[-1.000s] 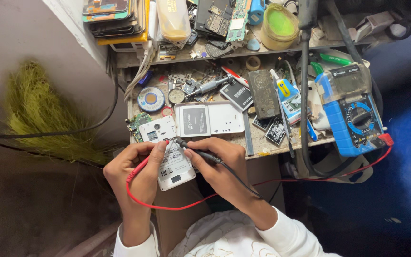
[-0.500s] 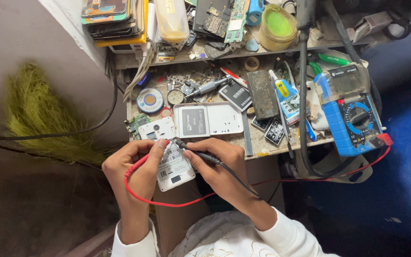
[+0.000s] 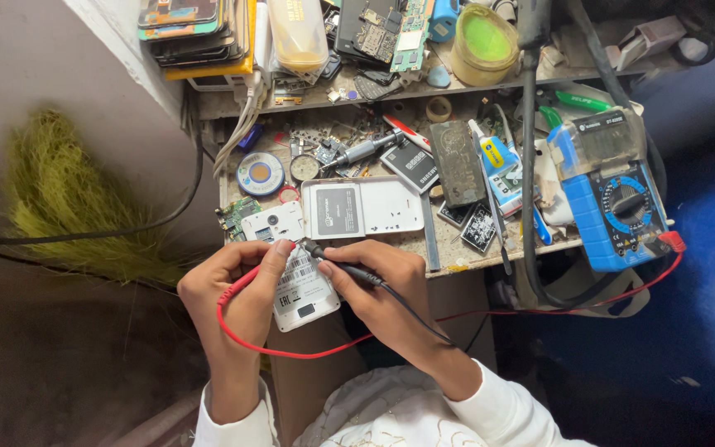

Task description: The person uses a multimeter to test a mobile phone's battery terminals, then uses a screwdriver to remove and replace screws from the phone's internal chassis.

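1. The left hand (image 3: 237,290) has its grip clamped on a red probe (image 3: 251,273) and also steadies a white phone body (image 3: 301,290), which lies label-up between both hands, just off the bench (image 3: 448,252) edge at 6 o'clock from it.
2. The right hand (image 3: 382,294) has its grip clamped on a black probe (image 3: 345,266), whose tip meets the top edge of the phone body at about 11 o'clock from that hand.
3. A red lead (image 3: 291,352) loops under the phone body and runs toward 3 o'clock, to a blue multimeter (image 3: 614,203) at the bench's right end.
4. On the bench, at 12 o'clock from the hands, lies a white back cover (image 3: 363,207) holding a grey battery.
5. A solder spool (image 3: 260,174) sits at 11 o'clock.
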